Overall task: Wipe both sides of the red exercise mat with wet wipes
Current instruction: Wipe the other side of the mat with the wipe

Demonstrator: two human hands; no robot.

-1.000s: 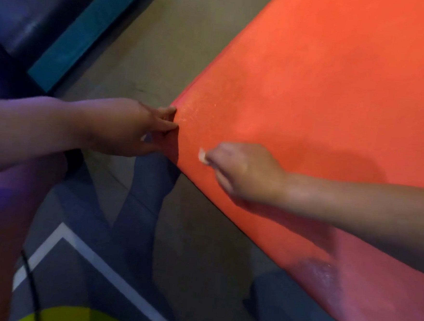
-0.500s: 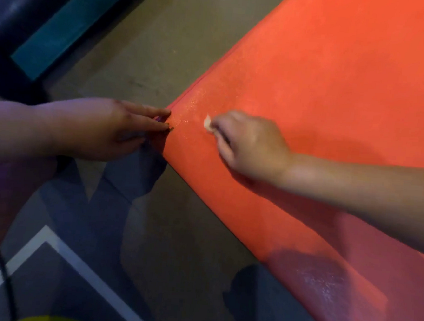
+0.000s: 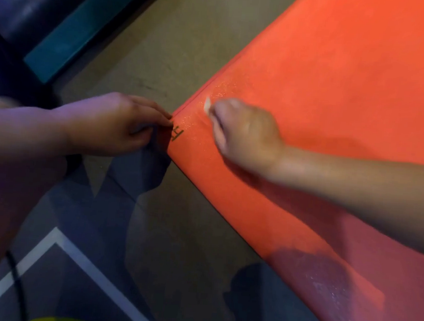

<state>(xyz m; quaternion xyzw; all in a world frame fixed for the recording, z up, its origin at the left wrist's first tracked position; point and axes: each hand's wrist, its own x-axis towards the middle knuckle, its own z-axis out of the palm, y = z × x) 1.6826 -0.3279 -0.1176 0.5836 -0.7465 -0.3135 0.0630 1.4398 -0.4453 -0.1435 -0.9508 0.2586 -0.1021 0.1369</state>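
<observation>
Sliding toward 11 o'clock over the last second, the right hand (image 3: 245, 135) has left the mat's near edge and now sits just inside the corner, while the left hand (image 3: 113, 123) has stayed on that same corner. The right hand's fingers are curled tight round the wet wipe (image 3: 207, 104), of which only a small pale tip pokes out at 11 o'clock from the knuckles, pressed on the red exercise mat (image 3: 336, 93). The left hand pinches the corner between thumb and fingertips beside a dark printed mark (image 3: 177, 134); the corner looks slightly raised off the brown floor (image 3: 163, 56), though the blur leaves that uncertain. From this pinned corner one edge of the mat runs toward 1 o'clock and the other toward 4 o'clock, so nearly all its surface lies at 2 to 3 o'clock from the wipe, behind the right wrist. A dull damp-looking patch (image 3: 323, 281) shows at 5 o'clock along the near edge. I judge that the next stroke must pull back away from the corner, toward 3 o'clock, with the right hand working and the left merely anchoring at 9 o'clock. The underside is not in view and probably waits its turn.
</observation>
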